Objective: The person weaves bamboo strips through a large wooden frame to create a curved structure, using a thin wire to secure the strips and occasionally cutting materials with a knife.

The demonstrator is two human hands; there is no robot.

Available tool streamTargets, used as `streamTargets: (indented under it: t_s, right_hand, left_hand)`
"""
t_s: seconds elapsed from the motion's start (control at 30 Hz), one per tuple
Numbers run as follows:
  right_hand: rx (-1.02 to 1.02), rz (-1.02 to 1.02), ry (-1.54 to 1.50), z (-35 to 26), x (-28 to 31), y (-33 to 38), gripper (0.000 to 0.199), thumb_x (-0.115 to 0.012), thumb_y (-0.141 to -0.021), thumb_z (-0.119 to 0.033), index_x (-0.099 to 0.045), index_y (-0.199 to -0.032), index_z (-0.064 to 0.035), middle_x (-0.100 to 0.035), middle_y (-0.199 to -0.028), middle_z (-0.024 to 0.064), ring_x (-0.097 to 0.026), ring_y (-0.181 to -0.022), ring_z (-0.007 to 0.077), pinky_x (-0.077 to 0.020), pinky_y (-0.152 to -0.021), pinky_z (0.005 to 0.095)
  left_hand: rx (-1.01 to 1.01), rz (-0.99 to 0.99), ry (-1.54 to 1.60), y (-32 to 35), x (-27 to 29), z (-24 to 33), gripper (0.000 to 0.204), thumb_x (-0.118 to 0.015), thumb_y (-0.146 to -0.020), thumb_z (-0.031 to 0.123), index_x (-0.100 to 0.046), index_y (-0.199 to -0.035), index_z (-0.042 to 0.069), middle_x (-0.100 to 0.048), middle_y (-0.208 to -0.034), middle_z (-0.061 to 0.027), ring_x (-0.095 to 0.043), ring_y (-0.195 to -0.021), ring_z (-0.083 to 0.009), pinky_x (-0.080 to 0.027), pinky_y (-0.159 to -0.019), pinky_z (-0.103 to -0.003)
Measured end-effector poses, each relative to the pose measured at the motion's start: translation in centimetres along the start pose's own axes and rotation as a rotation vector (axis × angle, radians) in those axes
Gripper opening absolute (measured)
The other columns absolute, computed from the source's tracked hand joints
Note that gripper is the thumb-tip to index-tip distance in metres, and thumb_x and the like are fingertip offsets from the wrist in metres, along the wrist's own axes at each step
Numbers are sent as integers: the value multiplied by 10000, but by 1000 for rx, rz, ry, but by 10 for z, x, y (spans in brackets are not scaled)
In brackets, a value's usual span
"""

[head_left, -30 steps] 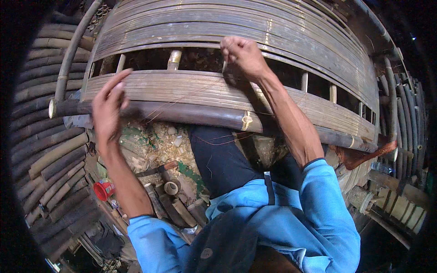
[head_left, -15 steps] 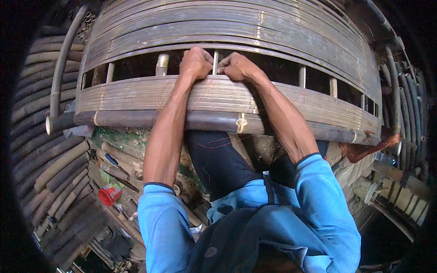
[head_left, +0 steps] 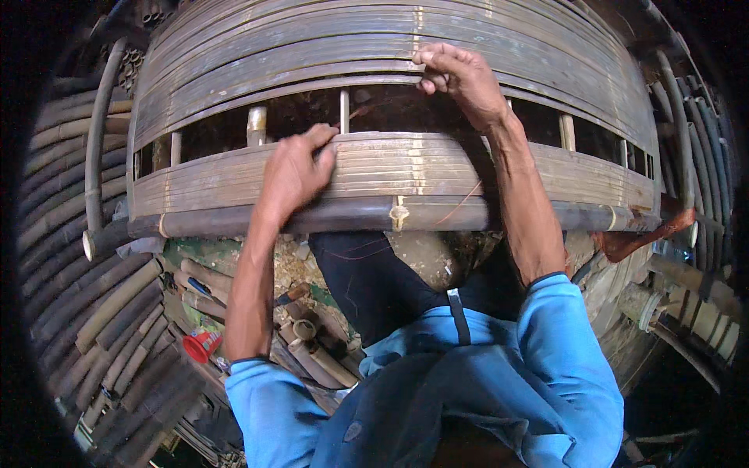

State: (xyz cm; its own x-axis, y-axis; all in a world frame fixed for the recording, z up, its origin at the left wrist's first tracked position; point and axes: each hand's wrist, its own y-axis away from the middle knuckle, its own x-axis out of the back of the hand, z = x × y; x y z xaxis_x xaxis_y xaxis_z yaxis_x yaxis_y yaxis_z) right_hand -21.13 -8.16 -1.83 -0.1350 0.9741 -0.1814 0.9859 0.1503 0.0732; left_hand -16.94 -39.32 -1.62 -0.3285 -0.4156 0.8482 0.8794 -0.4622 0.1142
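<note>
A low bench-like frame of split bamboo slats (head_left: 312, 58) spans the view in front of me, with a dark gap between its upper slats and the front slat band (head_left: 382, 160). My left hand (head_left: 299, 168) is closed at the band's upper edge, beside a narrow upright crosspiece (head_left: 344, 111). A thin reddish strand (head_left: 360, 111) shows at its fingertips and runs right over the gap. Higher up, my right hand (head_left: 466, 84) is raised over the upper slats, thumb and fingers pinched together. What it pinches is too fine to make out.
A thick dark bamboo pole (head_left: 328, 221) forms the frame's front edge, above my legs. Bamboo poles (head_left: 66, 257) are stacked at the left. A red cup (head_left: 201, 345) and cut bamboo pieces (head_left: 320, 363) lie on the ground. An orange-brown piece (head_left: 644, 238) juts out at the front right corner.
Both hands were together at the narrow crosspiece. My right hand has moved up and right, away from it; my left hand has drawn back left and lower. The view has shifted slightly.
</note>
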Motion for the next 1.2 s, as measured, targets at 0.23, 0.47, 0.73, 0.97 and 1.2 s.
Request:
streamTargets:
  t_s: [0.23, 0.47, 0.73, 0.97, 1.2]
  right_hand:
    - [-27, -2, 153, 12, 6, 25, 218, -672, -1063, -207, -752, -1112, -11, -716, -953, 8, -629, -750, 84, -527, -713, 230]
    - [58, 3, 557, 22, -34, 65, 276, -704, -968, -249, -742, -998, 23, -763, -900, 156, -732, -859, 230, -573, -789, 402]
    - [474, -126, 766, 27, -78, 68, 118, -766, -904, -159, -757, -932, -44, -643, -807, 108, -642, -810, 309, -478, -826, 435]
    - [399, -160, 623, 16, -78, 61, 108, -784, -896, -151, -772, -944, -55, -642, -807, 95, -627, -782, 284, -477, -779, 407]
    - [278, -143, 599, 23, -72, 47, 208, -756, -956, -214, -797, -977, -12, -726, -887, 130, -689, -887, 290, -542, -834, 431]
  left_hand:
    - [-88, 318, -172, 32, -25, 14, 430, -701, -939, 100, -661, -1358, 13, -682, -1338, -267, -707, -1162, -420, -566, -1000, -468]
    - [177, 425, -27, 49, -20, 31, 403, -765, -893, 148, -716, -1269, 8, -749, -938, -276, -781, -810, -355, -619, -733, -443]
    - [257, 420, 1374, 36, -21, 47, 729, -511, -990, -100, -287, -1661, 75, -670, -1389, -200, -737, -842, -174, -596, -485, -245]
    - [142, 267, 874, 36, -26, 46, 838, -746, -892, -87, -407, -1630, 118, -723, -1241, -153, -685, -869, -120, -571, -695, -228]
    - [318, 578, 831, 128, 21, 27, 469, -779, -906, -15, -666, -1361, -6, -563, -746, 70, -481, -664, -27, -419, -634, -207]
